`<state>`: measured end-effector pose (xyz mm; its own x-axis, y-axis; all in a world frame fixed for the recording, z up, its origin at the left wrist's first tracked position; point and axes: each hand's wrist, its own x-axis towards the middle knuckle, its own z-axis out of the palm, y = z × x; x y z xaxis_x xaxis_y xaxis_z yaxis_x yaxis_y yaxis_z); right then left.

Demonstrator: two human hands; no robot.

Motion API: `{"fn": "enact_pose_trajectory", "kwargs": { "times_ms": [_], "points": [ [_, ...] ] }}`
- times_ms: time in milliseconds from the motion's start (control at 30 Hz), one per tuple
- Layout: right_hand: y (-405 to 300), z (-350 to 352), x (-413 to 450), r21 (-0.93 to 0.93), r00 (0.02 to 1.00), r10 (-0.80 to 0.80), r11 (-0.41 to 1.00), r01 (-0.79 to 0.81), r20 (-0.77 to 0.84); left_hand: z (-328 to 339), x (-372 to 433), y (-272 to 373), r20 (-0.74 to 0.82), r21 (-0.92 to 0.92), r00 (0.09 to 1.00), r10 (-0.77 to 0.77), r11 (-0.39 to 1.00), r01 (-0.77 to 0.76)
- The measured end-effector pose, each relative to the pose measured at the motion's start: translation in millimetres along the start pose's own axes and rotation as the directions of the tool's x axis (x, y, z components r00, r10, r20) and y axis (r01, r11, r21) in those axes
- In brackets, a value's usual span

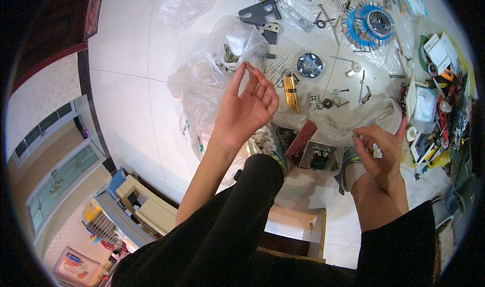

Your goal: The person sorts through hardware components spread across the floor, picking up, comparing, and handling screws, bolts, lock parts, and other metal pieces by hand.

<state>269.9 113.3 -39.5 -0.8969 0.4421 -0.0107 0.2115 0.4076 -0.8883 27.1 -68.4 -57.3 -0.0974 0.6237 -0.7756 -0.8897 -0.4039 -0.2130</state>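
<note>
My left hand [248, 97], palm up, pinches a small thin piece [249, 67], perhaps a screw, between thumb and index finger. Just beyond those fingertips is a clear plastic bag [248, 33] holding many small screws [229, 55]. To the right of the hand lie a brass lock cylinder [290, 92] and a bundle of white wire hooks [279, 68]. My right hand [379, 150] has thumb and index finger together around a tiny piece [355, 134], too small to identify. That hand is beside a crumpled plastic bag [341, 126] and above an open box of small metal parts [317, 155].
Blue-rimmed cutting discs [363, 25], a roll of black tape [309, 65], a dark metal plate [259, 12] and loose nails and screws lie on the tiled floor [125, 48]. Tools, including a red-handled one [443, 120], are heaped at the right. A low wooden stool [320, 234] is below.
</note>
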Motion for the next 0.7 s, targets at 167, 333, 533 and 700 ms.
{"fn": "enact_pose_trajectory", "kwargs": {
  "times_ms": [167,333,533,700],
  "points": [
    [0.0,6.7,2.8,0.039,0.993,0.111,0.993,-0.113,0.047,-0.9,-0.6,3.4,0.016,-0.002,1.000,0.011,1.000,-0.011],
    [13.3,18.5,1.3,0.390,0.927,0.376,0.852,-0.350,0.012,-8.7,1.6,2.2,-0.021,0.020,0.999,0.048,0.999,-0.047],
    [12.4,17.2,3.3,0.537,0.823,0.566,0.679,-0.500,0.051,-3.4,-3.1,5.1,-0.033,0.011,0.996,0.088,0.996,-0.087],
    [20.3,16.3,-0.4,0.589,0.772,0.630,0.592,-0.551,0.089,-5.1,4.0,2.1,0.016,-0.008,0.997,0.082,0.997,-0.081]
  ]
}}
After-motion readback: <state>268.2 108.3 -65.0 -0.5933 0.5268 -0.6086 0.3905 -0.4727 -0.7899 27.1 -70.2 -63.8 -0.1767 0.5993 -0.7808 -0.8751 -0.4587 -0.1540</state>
